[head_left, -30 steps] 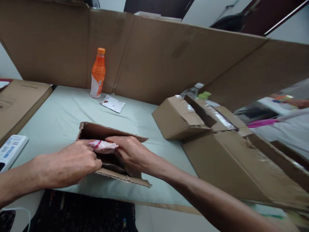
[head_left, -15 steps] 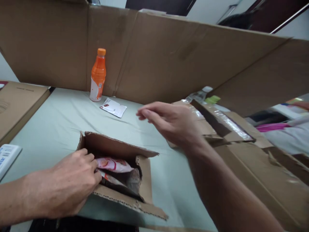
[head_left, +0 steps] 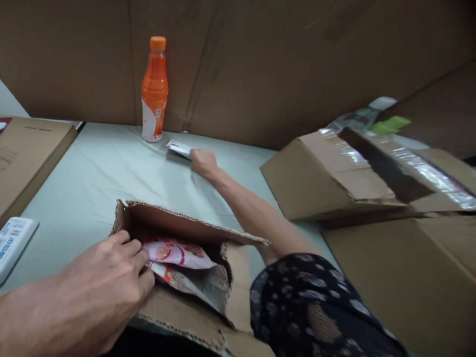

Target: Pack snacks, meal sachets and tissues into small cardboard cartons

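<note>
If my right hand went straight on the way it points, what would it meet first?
The right hand would meet the small white card first; its fingers look to be touching it. Past that stands the orange bottle, though depth is unclear.

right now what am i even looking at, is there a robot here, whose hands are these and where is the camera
No robot here: these are a person's two bare hands, filmed by one camera worn on their head, looking forward and down. The left hand is at an open box, its fingers against a pink packet inside. The right hand is stretched far across the table and touches a card beside an orange bottle; whether it grips the card cannot be seen. To the right lie more boxes, with a cardboard wall behind. At the left edge is a white device.
</note>
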A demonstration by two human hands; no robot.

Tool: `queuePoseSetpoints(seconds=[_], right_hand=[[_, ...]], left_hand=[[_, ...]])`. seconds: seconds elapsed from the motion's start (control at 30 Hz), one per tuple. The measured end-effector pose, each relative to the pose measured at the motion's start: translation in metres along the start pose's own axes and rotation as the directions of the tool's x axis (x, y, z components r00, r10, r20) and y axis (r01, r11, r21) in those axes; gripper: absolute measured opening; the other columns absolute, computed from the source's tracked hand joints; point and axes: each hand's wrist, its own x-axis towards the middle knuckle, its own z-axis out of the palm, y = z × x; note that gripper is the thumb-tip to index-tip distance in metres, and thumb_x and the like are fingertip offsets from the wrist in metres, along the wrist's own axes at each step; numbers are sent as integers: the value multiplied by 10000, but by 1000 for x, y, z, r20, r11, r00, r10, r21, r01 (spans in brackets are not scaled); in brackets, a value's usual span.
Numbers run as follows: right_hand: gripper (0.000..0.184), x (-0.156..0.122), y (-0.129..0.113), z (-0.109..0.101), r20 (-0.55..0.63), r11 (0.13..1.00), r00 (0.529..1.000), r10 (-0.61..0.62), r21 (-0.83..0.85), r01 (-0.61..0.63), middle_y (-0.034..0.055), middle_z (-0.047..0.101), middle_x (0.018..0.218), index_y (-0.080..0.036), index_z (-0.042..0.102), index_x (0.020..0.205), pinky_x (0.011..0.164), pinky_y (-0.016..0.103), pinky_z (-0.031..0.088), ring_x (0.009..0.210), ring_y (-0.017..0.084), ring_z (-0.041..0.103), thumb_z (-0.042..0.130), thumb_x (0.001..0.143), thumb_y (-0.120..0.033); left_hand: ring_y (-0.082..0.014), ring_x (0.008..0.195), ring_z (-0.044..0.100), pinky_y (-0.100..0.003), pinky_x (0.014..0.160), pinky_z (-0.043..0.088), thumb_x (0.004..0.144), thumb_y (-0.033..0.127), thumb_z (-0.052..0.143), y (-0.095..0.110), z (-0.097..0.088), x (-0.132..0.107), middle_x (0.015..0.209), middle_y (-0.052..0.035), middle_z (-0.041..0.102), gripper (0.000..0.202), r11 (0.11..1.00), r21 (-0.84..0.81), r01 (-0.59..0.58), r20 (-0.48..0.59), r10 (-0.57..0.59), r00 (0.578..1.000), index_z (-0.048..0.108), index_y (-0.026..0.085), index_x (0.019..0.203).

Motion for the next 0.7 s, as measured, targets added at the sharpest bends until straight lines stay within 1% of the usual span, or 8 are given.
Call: queuePoseSetpoints(seconds=[0.07, 0.13, 0.23, 0.3, 0.4, 0.5, 0.6, 0.7], right_hand=[[304, -18, -11, -33, -8, 995, 997, 80, 56, -80, 77, 690, 1175, -147, 663, 1225, 840, 388, 612, 989, 206, 696, 623, 1025, -373], [233, -47, -34, -73, -51, 986, 992, 117, 128, -110, 43, 712, 960, -126, 689, 1056, 690, 295, 610, 808, 156, 698, 557, 1038, -317], [130, -104, -88, -127, -170, 965, 984, 50, 263, -3, 27, 731, 879, -187, 679, 968, 563, 239, 588, 716, 131, 695, 560, 978, -240], [66, -142, -126, -147, -243, 908, 969, -51, 394, 146, 16, 739, 822, -225, 713, 933, 518, 256, 592, 633, 140, 695, 656, 922, -194], [180, -180, -168, -151, -169, 908, 957, -235, 313, 278, -31, 735, 728, -283, 748, 955, 505, 230, 586, 560, 125, 686, 645, 938, -137], [277, -192, -182, -135, -29, 933, 939, -344, 104, 345, -43, 764, 758, -284, 736, 1095, 524, 214, 579, 563, 117, 699, 569, 959, -110], [324, -187, -178, -116, 159, 937, 935, -317, -100, 334, 10, 809, 897, -230, 721, 1159, 618, 260, 608, 682, 155, 751, 489, 970, -104], [323, -179, -175, -97, 335, 877, 915, -222, -341, 338, 85, 796, 1136, -202, 706, 1192, 768, 329, 624, 935, 223, 773, 511, 953, -107]], left_hand=[[-293, 1036, 682, -464, 1014, 483, 802, 217, 679, 0, -3, 2, 1061, -83, 757, 202, 999, 19, -31, -12, 31, 999, 712, 218, 1002], [-281, 953, 685, -453, 952, 500, 798, 201, 683, 0, -6, 4, 963, -74, 751, 119, 997, 52, -63, -26, 64, 998, 705, 209, 914], [-265, 832, 670, -448, 873, 513, 789, 202, 698, 0, -8, 7, 835, -62, 720, 27, 989, 119, -89, -37, 94, 995, 676, 197, 802], [-270, 839, 669, -477, 930, 508, 779, 216, 706, 2, -7, 6, 827, -67, 717, 49, 982, 168, -87, -72, 100, 992, 667, 188, 791], [-299, 987, 673, -551, 1123, 408, 786, 227, 694, 6, -5, -3, 927, -86, 744, 114, 974, 226, -30, -179, 72, 981, 687, 181, 891], [-298, 1095, 656, -552, 1176, 365, 824, 184, 652, 10, -4, -21, 1041, -91, 754, 204, 966, 256, 37, -284, 39, 958, 688, 185, 1025], [-298, 1132, 654, -535, 1146, 410, 891, 149, 589, 11, -2, -39, 1067, -103, 755, 180, 959, 272, 78, -366, 28, 930, 683, 164, 1044], [-304, 1152, 654, -519, 1111, 456, 943, 134, 542, 8, 3, -49, 1035, -105, 752, 157, 964, 248, 96, -420, 18, 907, 682, 151, 1011]])
